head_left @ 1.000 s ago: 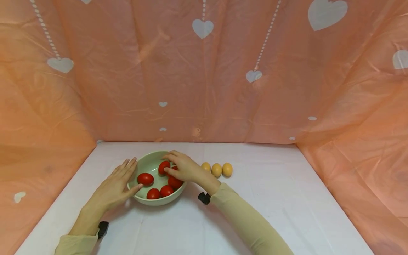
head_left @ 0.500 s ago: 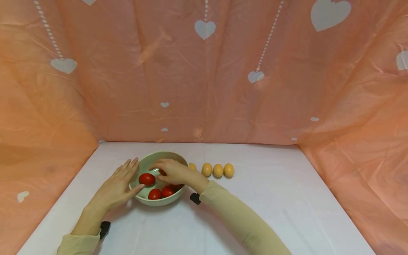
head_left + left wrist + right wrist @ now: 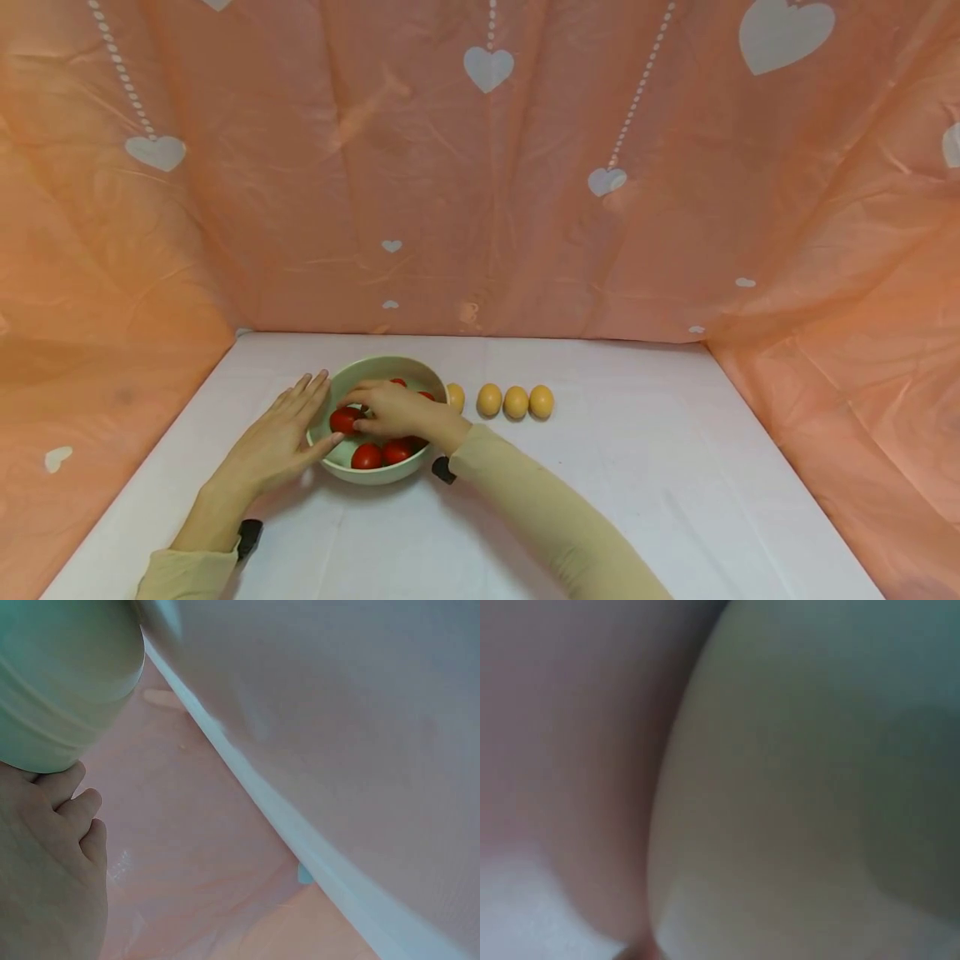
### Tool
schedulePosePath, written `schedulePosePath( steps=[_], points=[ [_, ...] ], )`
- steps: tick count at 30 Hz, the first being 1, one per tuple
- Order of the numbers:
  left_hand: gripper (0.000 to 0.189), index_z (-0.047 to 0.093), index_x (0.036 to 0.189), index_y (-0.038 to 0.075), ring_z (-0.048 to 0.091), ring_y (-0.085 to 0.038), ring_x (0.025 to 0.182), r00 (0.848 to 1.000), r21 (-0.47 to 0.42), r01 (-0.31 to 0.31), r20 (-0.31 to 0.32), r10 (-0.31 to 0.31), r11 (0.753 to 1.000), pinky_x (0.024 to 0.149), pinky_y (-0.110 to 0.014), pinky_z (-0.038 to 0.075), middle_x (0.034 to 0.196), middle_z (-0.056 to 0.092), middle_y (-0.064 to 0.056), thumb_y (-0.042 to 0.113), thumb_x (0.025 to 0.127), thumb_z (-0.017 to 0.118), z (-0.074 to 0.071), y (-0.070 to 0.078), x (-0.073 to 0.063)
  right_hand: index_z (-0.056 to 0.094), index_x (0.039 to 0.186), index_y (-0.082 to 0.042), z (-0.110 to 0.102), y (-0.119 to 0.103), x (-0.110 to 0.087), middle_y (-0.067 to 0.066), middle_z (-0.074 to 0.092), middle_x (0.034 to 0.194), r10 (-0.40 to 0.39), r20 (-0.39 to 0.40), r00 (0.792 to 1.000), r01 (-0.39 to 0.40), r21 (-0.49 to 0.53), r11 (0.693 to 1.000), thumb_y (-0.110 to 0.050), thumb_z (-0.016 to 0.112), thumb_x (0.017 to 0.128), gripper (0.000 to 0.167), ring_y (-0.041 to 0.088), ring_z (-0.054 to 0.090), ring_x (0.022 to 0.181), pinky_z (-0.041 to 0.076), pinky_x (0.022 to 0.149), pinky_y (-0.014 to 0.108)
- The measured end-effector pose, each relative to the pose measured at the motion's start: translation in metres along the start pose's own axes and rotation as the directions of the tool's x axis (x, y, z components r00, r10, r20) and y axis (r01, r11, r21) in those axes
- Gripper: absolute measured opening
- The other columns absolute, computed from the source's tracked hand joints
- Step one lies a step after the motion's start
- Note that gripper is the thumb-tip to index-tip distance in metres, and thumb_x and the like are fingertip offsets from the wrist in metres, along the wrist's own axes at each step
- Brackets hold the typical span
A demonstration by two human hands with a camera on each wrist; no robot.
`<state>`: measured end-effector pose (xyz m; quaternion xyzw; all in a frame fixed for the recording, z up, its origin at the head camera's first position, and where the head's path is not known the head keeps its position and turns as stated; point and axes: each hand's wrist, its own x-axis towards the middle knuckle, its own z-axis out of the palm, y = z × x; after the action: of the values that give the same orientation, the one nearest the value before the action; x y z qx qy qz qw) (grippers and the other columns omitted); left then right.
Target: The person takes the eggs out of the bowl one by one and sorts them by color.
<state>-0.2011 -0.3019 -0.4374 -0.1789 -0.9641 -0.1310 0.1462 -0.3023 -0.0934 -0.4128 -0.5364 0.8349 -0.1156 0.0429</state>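
In the head view a pale green bowl (image 3: 375,477) holds several smooth red tomatoes (image 3: 367,456). My left hand (image 3: 270,446) lies along the bowl's left side with straight fingers, its thumb reaching over the rim. In the left wrist view, its fingers (image 3: 66,787) touch the bowl's outer wall (image 3: 60,697). My right hand (image 3: 393,410) is inside the bowl, thumb and fingers curved around the leftmost red tomato (image 3: 344,420). It partly covers other tomatoes behind it. The right wrist view is blurred, filled by skin and the bowl's pale side.
Several yellow eggs (image 3: 490,400) lie in a row right of the bowl, the nearest one partly behind its rim. A white cloth (image 3: 600,500) covers the table. An orange curtain (image 3: 540,250) with white hearts encloses the back and sides.
My right hand has moved left inside the bowl, from the tomato near the back to the leftmost one. More yellow eggs show beside the rim. The left hand stays in place.
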Motion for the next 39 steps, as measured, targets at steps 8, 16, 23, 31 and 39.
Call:
schedulePosePath(
  steps=[8, 16, 23, 31, 39],
  points=[
    [0.087, 0.037, 0.157, -0.008, 0.032, -0.047, 0.151, 1.0, 0.001, -0.002, -0.007, 0.002, 1.0, 0.121, -0.057, 0.031, 0.166, 0.034, -0.022, 0.05, 0.098, 0.066, -0.001, 0.001, 0.001, 0.062, 0.144, -0.015, 0.004, 0.0, 0.006, 0.003, 0.059, 0.146, 0.011, 0.028, 1.0, -0.01, -0.034, 0.999, -0.02, 0.068, 0.102, 0.042, 0.013, 0.056, 0.134, 0.041, 0.112, 0.018],
    [0.087, 0.037, 0.156, -0.008, 0.032, -0.046, 0.151, 1.0, 0.001, -0.01, -0.017, 0.01, 1.0, 0.124, -0.053, 0.028, 0.165, 0.034, -0.023, 0.05, 0.099, 0.065, -0.001, 0.002, 0.0, 0.062, 0.143, -0.013, 0.004, -0.001, 0.007, 0.002, 0.063, 0.141, 0.035, 0.044, 0.998, -0.034, -0.013, 0.999, -0.021, 0.069, 0.102, 0.042, 0.012, 0.058, 0.13, 0.042, 0.111, 0.018],
    [0.088, 0.034, 0.158, -0.007, 0.029, -0.045, 0.153, 1.0, -0.011, 0.002, -0.001, -0.002, 1.0, 0.128, -0.049, 0.022, 0.166, 0.032, -0.022, 0.05, 0.099, 0.065, -0.001, 0.002, -0.001, 0.06, 0.144, -0.011, 0.005, -0.003, 0.006, 0.004, 0.062, 0.142, 0.045, 0.051, 0.998, -0.046, 0.004, 0.999, -0.021, 0.068, 0.103, 0.044, 0.012, 0.056, 0.133, 0.041, 0.113, 0.018],
    [0.087, 0.034, 0.158, -0.007, 0.028, -0.045, 0.153, 1.0, -0.009, 0.004, 0.006, -0.004, 1.0, 0.13, -0.044, 0.017, 0.167, 0.031, -0.022, 0.05, 0.099, 0.064, 0.0, 0.002, -0.002, 0.058, 0.147, -0.014, 0.006, -0.002, 0.001, 0.007, 0.059, 0.138, 0.048, 0.055, 0.997, -0.048, -0.002, 0.999, -0.025, 0.066, 0.104, 0.045, 0.013, 0.059, 0.125, 0.045, 0.108, 0.018],
    [0.089, 0.034, 0.158, -0.007, 0.029, -0.046, 0.152, 1.0, -0.001, 0.001, 0.0, -0.001, 1.0, 0.126, -0.052, 0.025, 0.166, 0.032, -0.022, 0.05, 0.099, 0.065, 0.0, -0.001, -0.001, 0.054, 0.151, -0.013, 0.001, -0.002, -0.007, 0.011, 0.054, 0.142, 0.077, 0.044, 0.996, -0.077, 0.008, 0.997, -0.028, 0.065, 0.105, 0.049, 0.016, 0.06, 0.125, 0.047, 0.107, 0.021]
  ],
)
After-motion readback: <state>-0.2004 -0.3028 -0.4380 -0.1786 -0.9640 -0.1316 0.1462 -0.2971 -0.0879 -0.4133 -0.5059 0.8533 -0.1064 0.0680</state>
